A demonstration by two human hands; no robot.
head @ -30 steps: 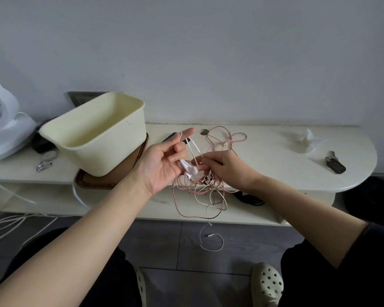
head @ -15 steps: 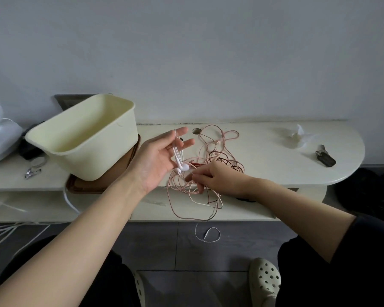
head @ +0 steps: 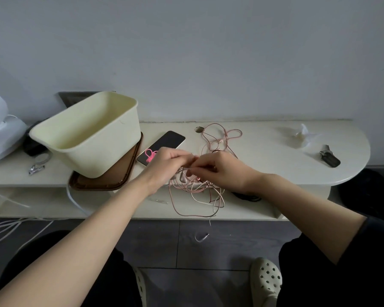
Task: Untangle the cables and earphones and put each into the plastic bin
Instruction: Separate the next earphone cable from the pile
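Left hand (head: 167,162), right hand (head: 220,167) on cables (head: 196,189)

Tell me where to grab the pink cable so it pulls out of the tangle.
Pinch the pink cable at its far loop, coming from above on the right. That loop lies flat and alone on the table, beyond the tangle, so it is probably the freest part.

Pale wall (head: 208,52), cream shelf (head: 275,156), grey floor (head: 175,244).
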